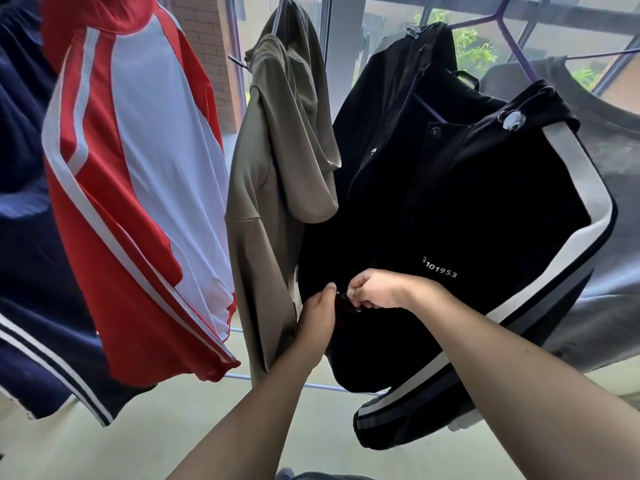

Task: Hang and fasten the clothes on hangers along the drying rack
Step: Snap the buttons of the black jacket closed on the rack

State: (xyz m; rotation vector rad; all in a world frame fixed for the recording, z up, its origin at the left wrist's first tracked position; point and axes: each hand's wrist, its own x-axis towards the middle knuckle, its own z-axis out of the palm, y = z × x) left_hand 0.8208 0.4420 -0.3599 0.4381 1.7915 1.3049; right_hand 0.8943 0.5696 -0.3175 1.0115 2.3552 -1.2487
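A black hooded jacket with white and grey sleeve stripes and the print 101953 hangs on a purple hanger in the middle right. My left hand grips the jacket's left front edge near the hem. My right hand pinches the small metal zipper pull at the bottom of the front opening. The two hands almost touch. The jacket front above them hangs unzipped.
An olive jacket hangs just left of the black one. Further left hang a red and white jacket and a navy garment. A grey shirt hangs at the right. A purple rack bar runs low behind, windows beyond.
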